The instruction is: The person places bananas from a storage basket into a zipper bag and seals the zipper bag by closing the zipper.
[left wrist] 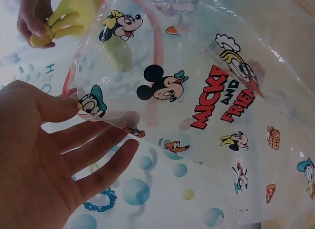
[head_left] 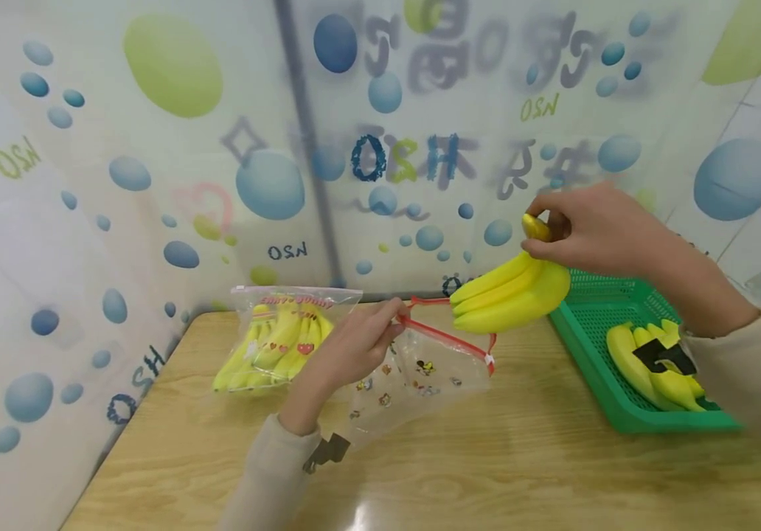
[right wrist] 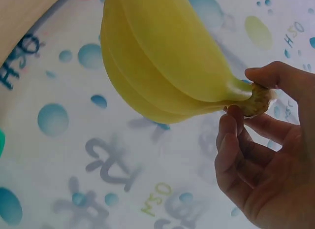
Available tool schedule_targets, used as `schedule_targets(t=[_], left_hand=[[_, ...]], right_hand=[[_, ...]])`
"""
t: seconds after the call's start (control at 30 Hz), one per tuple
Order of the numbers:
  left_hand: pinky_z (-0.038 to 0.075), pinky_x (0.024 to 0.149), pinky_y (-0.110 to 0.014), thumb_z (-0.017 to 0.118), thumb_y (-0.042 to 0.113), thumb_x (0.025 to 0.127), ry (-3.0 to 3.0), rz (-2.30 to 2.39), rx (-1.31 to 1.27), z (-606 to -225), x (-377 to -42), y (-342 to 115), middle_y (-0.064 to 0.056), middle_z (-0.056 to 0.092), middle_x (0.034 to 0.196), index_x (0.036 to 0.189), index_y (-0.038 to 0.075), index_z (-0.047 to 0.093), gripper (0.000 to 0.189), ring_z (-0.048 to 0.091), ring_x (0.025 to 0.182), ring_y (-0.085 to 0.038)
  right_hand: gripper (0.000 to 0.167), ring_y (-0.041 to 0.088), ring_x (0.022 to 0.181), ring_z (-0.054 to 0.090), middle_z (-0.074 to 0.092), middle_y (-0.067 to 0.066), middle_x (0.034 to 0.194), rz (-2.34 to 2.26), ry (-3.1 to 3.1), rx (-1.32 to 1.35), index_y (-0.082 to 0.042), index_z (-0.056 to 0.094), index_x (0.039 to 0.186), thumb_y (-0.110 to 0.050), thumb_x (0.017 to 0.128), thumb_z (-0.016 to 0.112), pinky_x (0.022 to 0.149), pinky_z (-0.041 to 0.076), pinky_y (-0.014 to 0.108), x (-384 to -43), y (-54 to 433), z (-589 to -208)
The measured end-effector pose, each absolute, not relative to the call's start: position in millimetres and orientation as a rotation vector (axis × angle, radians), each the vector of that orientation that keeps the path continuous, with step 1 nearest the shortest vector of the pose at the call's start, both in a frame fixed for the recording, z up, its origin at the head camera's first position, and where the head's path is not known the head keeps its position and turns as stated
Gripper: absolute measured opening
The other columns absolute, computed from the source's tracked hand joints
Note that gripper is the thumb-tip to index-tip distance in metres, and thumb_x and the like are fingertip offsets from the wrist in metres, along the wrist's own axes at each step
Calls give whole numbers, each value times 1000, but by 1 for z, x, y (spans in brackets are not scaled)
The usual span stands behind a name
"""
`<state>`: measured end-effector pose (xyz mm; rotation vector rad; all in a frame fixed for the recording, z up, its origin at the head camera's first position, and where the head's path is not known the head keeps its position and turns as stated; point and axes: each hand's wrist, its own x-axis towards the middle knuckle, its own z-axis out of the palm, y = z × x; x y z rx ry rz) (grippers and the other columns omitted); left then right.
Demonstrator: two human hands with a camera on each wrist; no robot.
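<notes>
My right hand (head_left: 596, 225) pinches a bunch of bananas (head_left: 516, 291) by its stem, and the fruit hangs tilted toward the left. In the right wrist view, thumb and fingertips close round the brown stem end (right wrist: 258, 100). My left hand (head_left: 360, 343) grips the edge of a clear zip bag (head_left: 420, 376) with a red zip strip and cartoon prints. Its mouth gapes beneath the bananas, whose tips overlap the red rim in the head view. Seen from the left wrist, the thumb and index finger pinch the bag's film (left wrist: 162, 91).
Left of my left hand, another clear zip bag (head_left: 274, 335) with bananas inside lies on the wooden table (head_left: 487, 472). A green basket (head_left: 593, 372) at the right holds more bananas (head_left: 652, 369). A bubble-printed curtain (head_left: 367, 243) hangs along the back and left.
</notes>
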<state>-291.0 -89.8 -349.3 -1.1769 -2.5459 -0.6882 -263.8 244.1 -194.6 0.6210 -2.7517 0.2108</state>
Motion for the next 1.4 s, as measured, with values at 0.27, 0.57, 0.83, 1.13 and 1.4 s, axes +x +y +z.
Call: schedule_targets(t=[0.27,0.57,0.83,1.13,1.4], left_hand=[[43,61,-23,56,15,107,-2530,-729,-1164,-348,-290,-88,1,63,91,119,14,56,12,49,68,-12],[41,60,-21,58,14,106,-2422,-669,-1198,-350,-288,-77,0,64,87,118,12,58,12,47,65,-10],[47,67,-23,56,12,107,-2466,-796,-1225,-353,-289,-74,-3,72,116,118,13,56,12,53,76,-12],[42,63,-23,49,11,109,-2435,-953,-1247,-354,-289,-74,-7,69,136,117,12,54,9,46,69,-13],[39,60,-22,51,7,107,-2314,-979,-1251,-357,-293,-73,-11,67,139,113,8,56,7,38,64,-11]], right_hand=[[28,13,65,54,65,-2,75,365,-2814,727,-10,70,116,-27,94,75,66,47,32,-268,220,-218],[28,11,65,56,65,-4,73,549,-2827,776,-10,69,113,-30,95,76,67,48,33,-271,205,-254],[31,8,63,58,68,-4,73,642,-2806,774,-8,70,113,-30,93,78,64,50,31,-272,196,-279],[30,10,69,64,73,0,81,686,-2830,823,-8,69,112,-22,89,82,61,53,27,-277,186,-303],[28,12,74,70,76,4,86,795,-2861,774,-7,72,114,-15,87,79,64,56,28,-283,178,-320]])
